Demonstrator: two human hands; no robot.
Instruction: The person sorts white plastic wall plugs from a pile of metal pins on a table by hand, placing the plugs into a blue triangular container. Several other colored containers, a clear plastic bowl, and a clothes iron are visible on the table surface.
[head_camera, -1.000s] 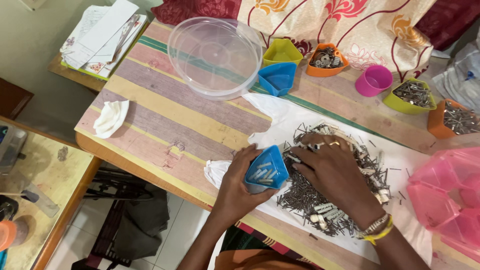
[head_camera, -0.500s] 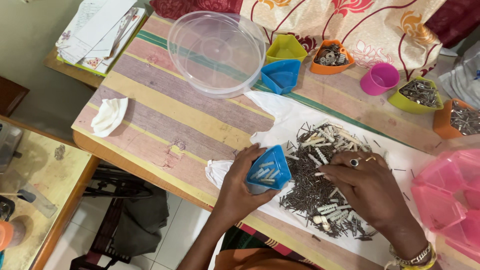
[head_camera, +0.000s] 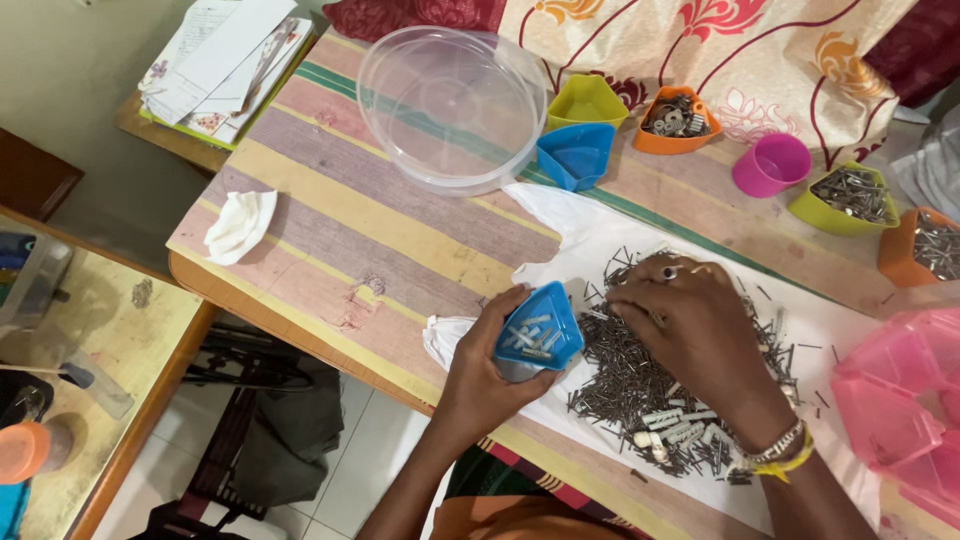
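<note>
My left hand (head_camera: 482, 372) holds a small blue tray (head_camera: 538, 328) with several white wall plugs in it, tilted at the near edge of the table. My right hand (head_camera: 692, 335) rests palm down on a pile of dark nails and white plugs (head_camera: 650, 385), its fingertips pinched close to the blue tray's rim; what they hold is too small to tell. The pile lies on a white sheet (head_camera: 580, 240) spread over the striped tablecloth (head_camera: 330, 210).
At the back stand a clear round lid (head_camera: 452, 105), an empty blue tray (head_camera: 578, 155), a yellow-green tray (head_camera: 587, 100), an orange tray of metal parts (head_camera: 673, 120), a pink cup (head_camera: 770, 163), a green tray of nails (head_camera: 846, 195). A pink compartment box (head_camera: 900, 400) sits right; a crumpled tissue (head_camera: 240, 222) left.
My right hand has moved from the lower right of the pile up and left, toward the blue tray. My left hand keeps the tray in the same place.
</note>
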